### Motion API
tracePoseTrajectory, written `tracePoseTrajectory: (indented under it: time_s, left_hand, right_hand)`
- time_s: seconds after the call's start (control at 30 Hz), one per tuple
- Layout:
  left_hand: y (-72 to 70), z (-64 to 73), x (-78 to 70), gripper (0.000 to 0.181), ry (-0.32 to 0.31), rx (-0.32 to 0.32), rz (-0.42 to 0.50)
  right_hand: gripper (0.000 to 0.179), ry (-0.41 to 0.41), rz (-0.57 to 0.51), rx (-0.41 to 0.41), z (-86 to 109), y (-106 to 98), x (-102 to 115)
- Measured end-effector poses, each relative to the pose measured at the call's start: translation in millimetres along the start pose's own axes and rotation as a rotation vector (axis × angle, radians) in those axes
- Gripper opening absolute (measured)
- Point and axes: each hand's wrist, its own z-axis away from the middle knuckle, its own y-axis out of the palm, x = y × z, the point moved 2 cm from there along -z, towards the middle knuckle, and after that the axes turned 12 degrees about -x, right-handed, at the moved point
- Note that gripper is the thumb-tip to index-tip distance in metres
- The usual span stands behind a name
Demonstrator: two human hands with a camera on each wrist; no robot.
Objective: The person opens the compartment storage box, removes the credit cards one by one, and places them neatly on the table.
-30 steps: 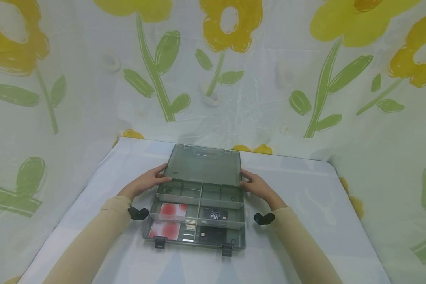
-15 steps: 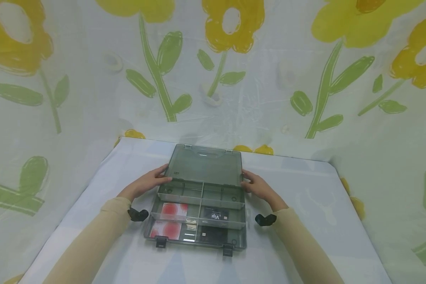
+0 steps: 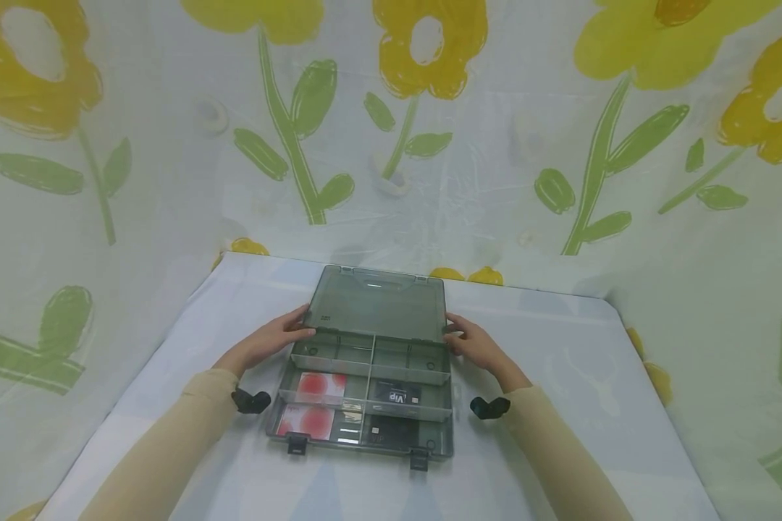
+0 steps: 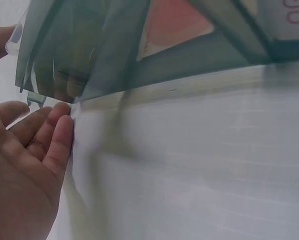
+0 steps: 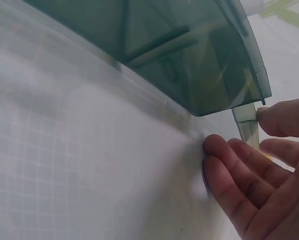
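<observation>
A translucent grey-green plastic storage box (image 3: 407, 356) lies on the table with its hinged lid (image 3: 381, 304) folded back flat. Dividers split the box into several compartments. My left hand (image 3: 270, 340) rests against the left side near the hinge, fingers extended and slightly bent. Opposite it, my right hand (image 3: 476, 344) touches the right side with its thumb and fingers loosely bent. Two red-and-white cards (image 3: 322, 386) lie in the left compartments. A black card marked "Vip" (image 3: 396, 394) and another black card (image 3: 393, 432) lie in the right ones.
Two dark latches (image 3: 297, 443) stick out from the box's front edge. A pale cloth covers the table (image 3: 547, 434). Behind and on both sides hangs a white curtain (image 3: 482, 181) printed with yellow flowers. A black wrist device (image 3: 490, 407) shows at the right sleeve.
</observation>
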Motion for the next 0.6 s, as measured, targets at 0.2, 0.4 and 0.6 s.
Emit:
tracePoseTrajectory:
  time_s: [0.2,0.4,0.6]
  left_hand:
    - [1.6,7.4,3.4,0.084,0.014,-0.015,0.002]
    - [3.6,17.5,4.0,0.084,0.021,-0.028,-0.010]
    - [7.9,25.7,5.8,0.087,0.060,-0.035,-0.030]
  right_hand:
    - [0.057,-0.017,-0.005,-0.010,1.5,-1,-2]
    - [0.054,-0.023,0.017,-0.025,8.1,-2,1]
    - [0.053,-0.050,0.014,-0.049,18.4,-4,7]
